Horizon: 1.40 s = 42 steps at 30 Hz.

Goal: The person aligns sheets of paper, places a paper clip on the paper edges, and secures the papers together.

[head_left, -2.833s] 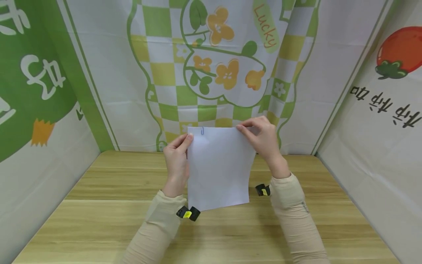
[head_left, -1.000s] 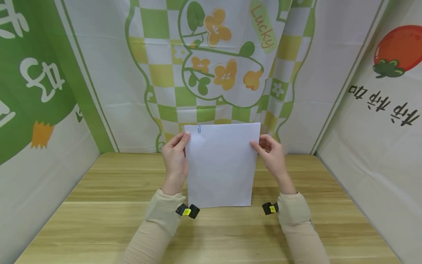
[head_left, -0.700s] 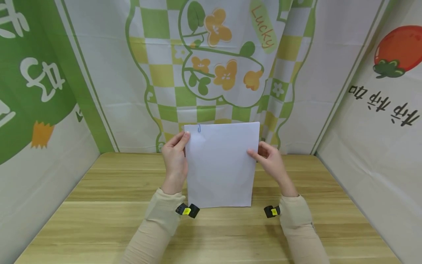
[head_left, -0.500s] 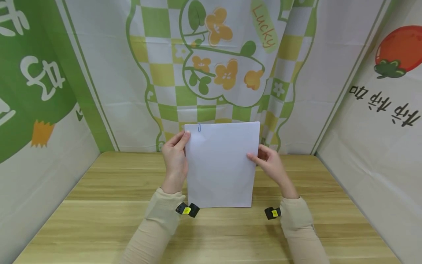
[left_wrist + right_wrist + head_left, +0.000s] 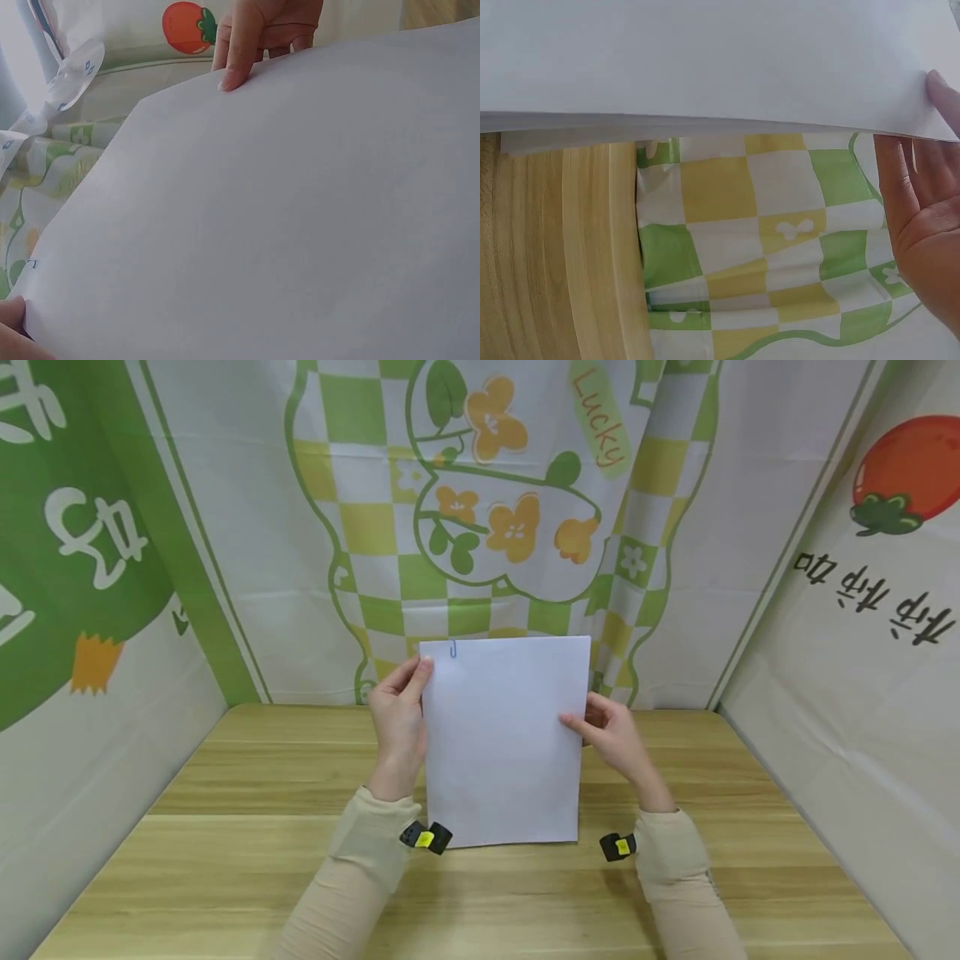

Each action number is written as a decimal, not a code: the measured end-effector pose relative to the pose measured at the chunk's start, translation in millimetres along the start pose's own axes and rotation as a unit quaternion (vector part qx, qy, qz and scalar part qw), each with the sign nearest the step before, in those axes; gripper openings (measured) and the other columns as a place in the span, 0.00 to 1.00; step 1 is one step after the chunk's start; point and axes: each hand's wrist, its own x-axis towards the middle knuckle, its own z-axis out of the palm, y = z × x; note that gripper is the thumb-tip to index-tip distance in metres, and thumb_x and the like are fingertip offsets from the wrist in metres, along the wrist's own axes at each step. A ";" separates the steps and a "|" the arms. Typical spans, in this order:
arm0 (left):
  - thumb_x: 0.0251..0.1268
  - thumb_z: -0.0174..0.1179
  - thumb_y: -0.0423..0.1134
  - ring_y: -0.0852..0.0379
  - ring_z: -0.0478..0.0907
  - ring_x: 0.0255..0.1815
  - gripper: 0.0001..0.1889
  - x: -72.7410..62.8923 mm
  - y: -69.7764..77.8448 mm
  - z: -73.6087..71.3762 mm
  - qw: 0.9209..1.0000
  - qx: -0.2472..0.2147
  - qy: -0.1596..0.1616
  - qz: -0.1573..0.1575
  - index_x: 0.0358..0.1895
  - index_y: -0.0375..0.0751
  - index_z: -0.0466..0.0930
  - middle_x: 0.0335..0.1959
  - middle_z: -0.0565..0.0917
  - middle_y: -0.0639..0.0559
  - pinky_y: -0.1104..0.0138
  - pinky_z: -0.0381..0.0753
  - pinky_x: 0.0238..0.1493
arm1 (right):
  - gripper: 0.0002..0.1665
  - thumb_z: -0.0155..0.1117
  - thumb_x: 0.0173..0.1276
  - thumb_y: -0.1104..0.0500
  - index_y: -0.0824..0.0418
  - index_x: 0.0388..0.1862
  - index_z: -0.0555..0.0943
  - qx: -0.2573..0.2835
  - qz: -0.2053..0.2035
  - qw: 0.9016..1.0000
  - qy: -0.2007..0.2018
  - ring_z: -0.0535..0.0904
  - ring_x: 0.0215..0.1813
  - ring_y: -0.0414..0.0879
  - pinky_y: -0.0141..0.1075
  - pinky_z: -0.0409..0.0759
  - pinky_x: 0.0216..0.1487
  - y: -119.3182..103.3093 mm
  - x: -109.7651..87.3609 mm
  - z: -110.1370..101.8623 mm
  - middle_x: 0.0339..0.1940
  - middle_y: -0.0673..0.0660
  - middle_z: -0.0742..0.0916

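A stack of white paper sheets (image 5: 502, 743) is held up between the two hands, its face toward the head camera. On its top edge, near the left corner, sits a blue paper clip (image 5: 453, 649). The left hand (image 5: 399, 722) pinches the upper left edge, thumb in front. At the right edge, a bit above mid-height, the right hand (image 5: 613, 733) pinches the sheets with its thumb in front and fingers behind. In the right wrist view several sheet edges (image 5: 630, 124) show, slightly fanned apart. The fingers behind the paper are mostly hidden in the head view.
A wooden table (image 5: 262, 860) lies below the paper. Behind it hangs a checkered curtain (image 5: 367, 527), with printed cloth walls at left and right. A small black device (image 5: 427, 837) with a yellow mark sits at the left wrist, and another device (image 5: 618, 846) at the right wrist.
The right hand has moved from the top edge down the right side of the paper. The sheets, earlier curved at the right, now stand flatter; their bottom edge has lately dropped slightly. The left hand stays nearly still.
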 end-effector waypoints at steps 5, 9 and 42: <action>0.57 0.65 0.30 0.63 0.79 0.33 0.09 0.4 -4.0 -3.6 1.000 0.021 -0.015 0.013 0.41 0.29 0.83 0.29 0.85 0.55 0.75 0.79 0.37 | 0.16 0.64 0.64 0.65 0.73 0.48 0.78 -0.012 -0.001 1.000 0.019 0.83 0.33 0.38 0.37 0.82 0.26 0.1 0.3 2.7 0.40 0.72 0.85; 0.57 0.66 0.32 0.63 0.80 0.35 0.14 -0.1 -6.2 -6.5 0.999 0.038 -0.027 0.018 0.44 0.26 0.81 0.30 0.86 0.56 0.75 0.79 0.39 | 0.17 0.64 0.64 0.64 0.73 0.48 0.78 -0.017 0.007 0.999 0.034 0.84 0.33 0.36 0.38 0.83 0.27 -0.6 0.8 5.6 0.42 0.72 0.85; 0.63 0.61 0.33 0.61 0.81 0.37 0.16 -3.9 -25.3 -39.4 0.958 0.237 -0.131 -0.092 0.52 0.29 0.79 0.45 0.83 0.39 0.70 0.80 0.37 | 0.18 0.66 0.64 0.59 0.72 0.47 0.79 -0.005 0.022 0.995 0.097 0.79 0.36 0.30 0.27 0.80 0.34 40.5 13.7 22.2 0.45 0.70 0.84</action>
